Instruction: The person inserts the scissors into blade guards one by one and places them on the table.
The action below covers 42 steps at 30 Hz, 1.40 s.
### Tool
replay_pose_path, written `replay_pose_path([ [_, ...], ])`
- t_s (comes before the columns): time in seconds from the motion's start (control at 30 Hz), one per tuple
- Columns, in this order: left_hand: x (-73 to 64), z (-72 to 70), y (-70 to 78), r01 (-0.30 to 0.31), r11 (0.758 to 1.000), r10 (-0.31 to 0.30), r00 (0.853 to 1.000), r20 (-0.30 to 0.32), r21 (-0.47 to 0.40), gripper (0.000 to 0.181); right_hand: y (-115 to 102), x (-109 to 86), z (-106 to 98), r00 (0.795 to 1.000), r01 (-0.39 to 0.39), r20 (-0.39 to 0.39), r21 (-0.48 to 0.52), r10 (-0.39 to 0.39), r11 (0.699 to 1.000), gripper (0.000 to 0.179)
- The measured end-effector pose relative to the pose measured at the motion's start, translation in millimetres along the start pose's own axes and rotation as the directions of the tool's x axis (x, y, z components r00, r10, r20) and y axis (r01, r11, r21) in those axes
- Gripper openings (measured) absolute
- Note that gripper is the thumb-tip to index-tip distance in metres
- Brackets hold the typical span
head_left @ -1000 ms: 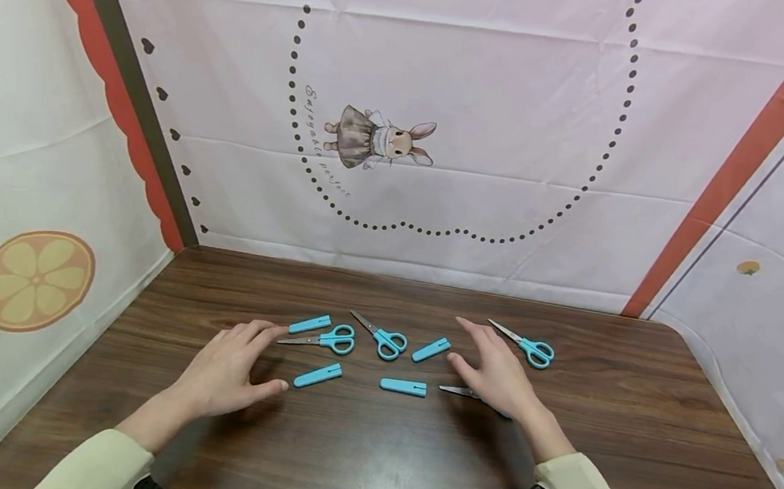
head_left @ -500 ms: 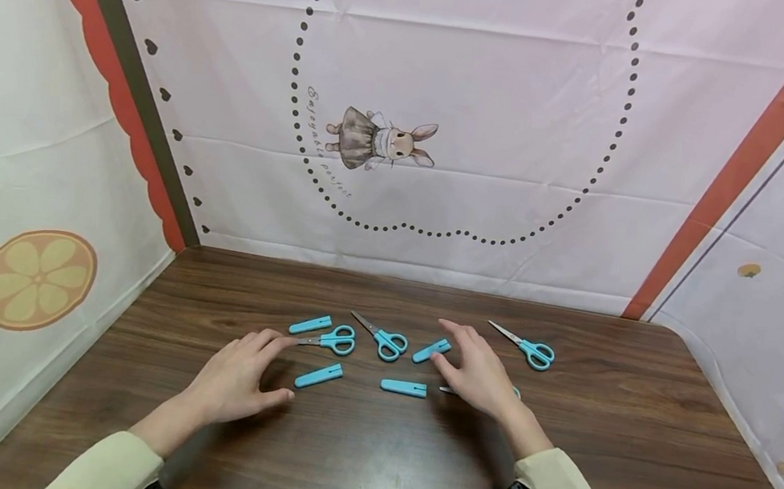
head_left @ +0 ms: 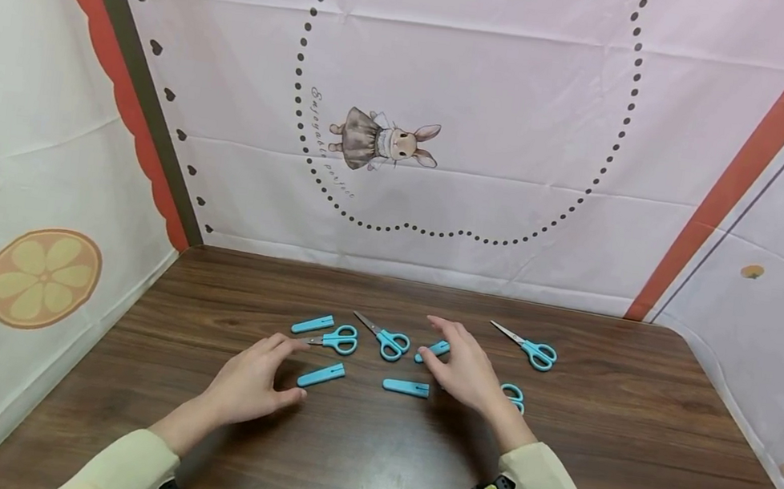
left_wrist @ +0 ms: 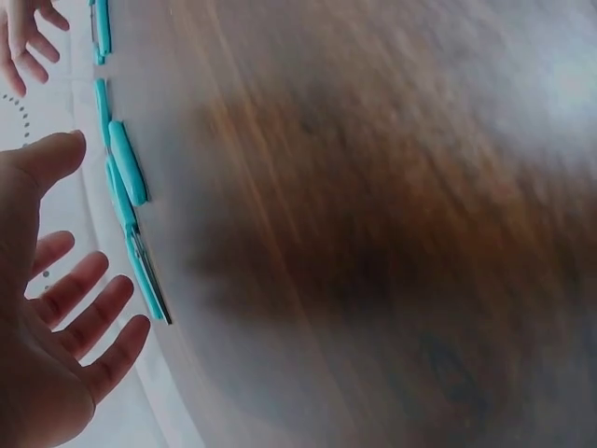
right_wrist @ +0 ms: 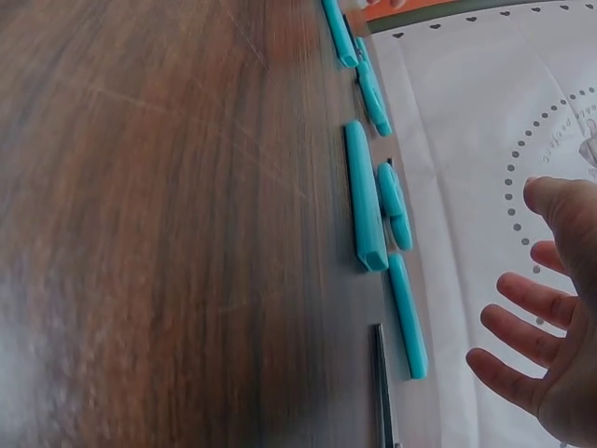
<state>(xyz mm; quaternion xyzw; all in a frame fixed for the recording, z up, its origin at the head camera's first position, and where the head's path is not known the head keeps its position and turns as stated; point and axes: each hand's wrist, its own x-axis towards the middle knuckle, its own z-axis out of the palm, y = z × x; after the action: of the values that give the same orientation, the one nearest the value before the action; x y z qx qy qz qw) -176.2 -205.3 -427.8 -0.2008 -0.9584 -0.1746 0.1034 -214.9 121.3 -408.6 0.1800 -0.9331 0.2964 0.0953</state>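
Note:
My left hand hovers with spread, relaxed fingers at the left. Its fingertips overlap the blade of a blue-handled pair of scissors, and its thumb points toward a blue blade cover. Behind those scissors lies another blue cover. My right hand, fingers loosely extended and holding nothing, partly hides a slanted blue cover. Under its wrist, only the handles of a pair of scissors show. The right wrist view catches a blade below the open fingers.
Between the hands lie scissors and a blue cover. More scissors rest at the right rear of the brown wooden table. A printed cloth rises along the table's back edge.
My right hand has moved left, from beside the slanted cover to over it, baring the scissors' handles behind its wrist. My left hand has shifted right toward the left scissors. The objects stay put.

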Motion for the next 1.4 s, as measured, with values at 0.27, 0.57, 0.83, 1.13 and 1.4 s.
replay_pose_path([
  [0.27, 5.3, 3.4, 4.1, 0.062, 0.998, -0.062, 0.998, 0.003, -0.014, 0.053, -3.3, 5.9, 5.5, 1.000, -0.006, 0.003, 0.016, 0.006, 1.000, 0.051],
  [0.57, 11.0, 9.9, 5.4, 0.116, 0.993, -0.116, 0.993, 0.012, -0.028, 0.043, -9.3, 10.0, 8.8, 0.999, -0.010, -0.050, 0.066, 0.013, 0.998, 0.049],
  [0.83, 12.2, 13.7, 6.6, 0.135, 0.990, -0.134, 0.990, 0.033, -0.030, 0.038, -16.6, 15.8, 13.0, 0.998, 0.012, -0.056, 0.063, -0.008, 0.998, 0.045],
  [1.13, 15.6, 17.3, 9.0, 0.147, 0.989, -0.147, 0.988, 0.046, -0.012, 0.033, -25.0, 25.6, 24.7, 1.000, 0.018, -0.021, 0.047, -0.017, 0.999, 0.043],
  [1.4, 16.3, 19.9, 11.6, 0.148, 0.989, -0.148, 0.988, 0.048, 0.012, 0.029, -34.9, 32.2, 32.1, 0.999, 0.036, 0.017, 0.024, -0.036, 0.999, 0.046],
])
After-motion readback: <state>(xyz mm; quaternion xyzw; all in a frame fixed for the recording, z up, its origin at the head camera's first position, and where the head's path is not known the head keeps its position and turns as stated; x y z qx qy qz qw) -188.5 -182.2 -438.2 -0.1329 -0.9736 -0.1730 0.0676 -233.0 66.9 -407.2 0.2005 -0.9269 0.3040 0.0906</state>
